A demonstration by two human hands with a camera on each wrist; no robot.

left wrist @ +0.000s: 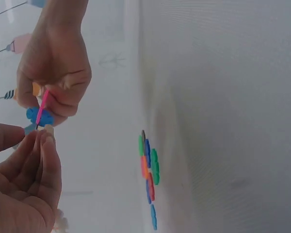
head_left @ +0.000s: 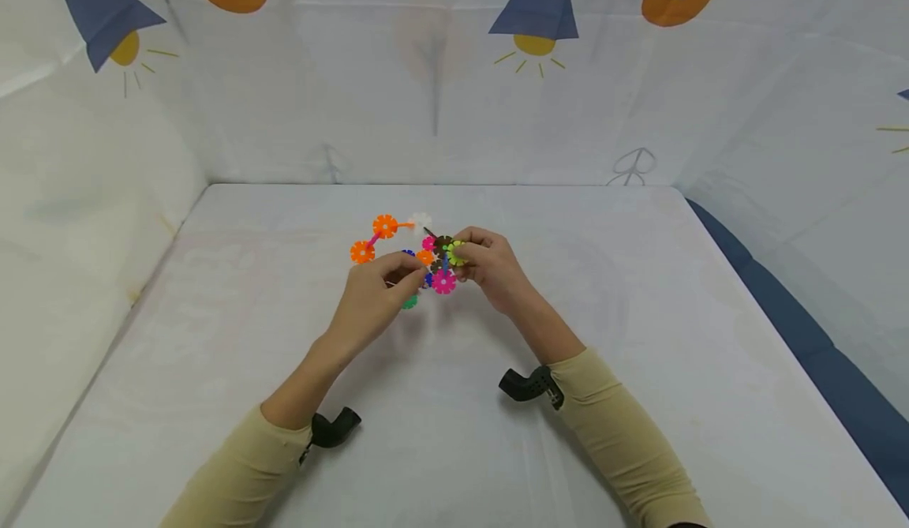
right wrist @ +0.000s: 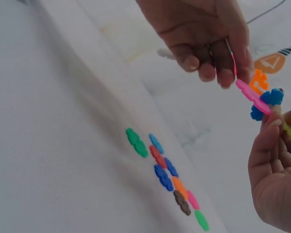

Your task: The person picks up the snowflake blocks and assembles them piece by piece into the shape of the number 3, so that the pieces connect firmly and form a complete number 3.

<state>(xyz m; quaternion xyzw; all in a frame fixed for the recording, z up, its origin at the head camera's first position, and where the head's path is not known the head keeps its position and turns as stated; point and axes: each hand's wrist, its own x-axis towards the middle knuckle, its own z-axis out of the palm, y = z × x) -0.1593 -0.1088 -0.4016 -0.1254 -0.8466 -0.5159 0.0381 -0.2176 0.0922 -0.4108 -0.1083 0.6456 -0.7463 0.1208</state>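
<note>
A chain of flower-shaped interlocking plastic discs (head_left: 385,226) hangs between my hands, in orange, white, pink, blue and yellow-green. My right hand (head_left: 492,266) pinches it by the yellow-green disc (head_left: 457,253). With thumb and fingertips together, my left hand (head_left: 372,295) holds a thin disc close against the chain. In the right wrist view a pink disc (right wrist: 252,96) and a blue disc (right wrist: 271,97) stand out from the right fingertips. The left wrist view shows the pink disc (left wrist: 42,107) edge-on between both hands. Fingers hide much of the joint.
Several loose flower discs lie on the white table behind the hands, among them a green disc (right wrist: 137,142) and a brown disc (right wrist: 182,203). White printed curtains (head_left: 369,94) stand around the table (head_left: 454,433). A dark blue seat (head_left: 795,331) is at the right.
</note>
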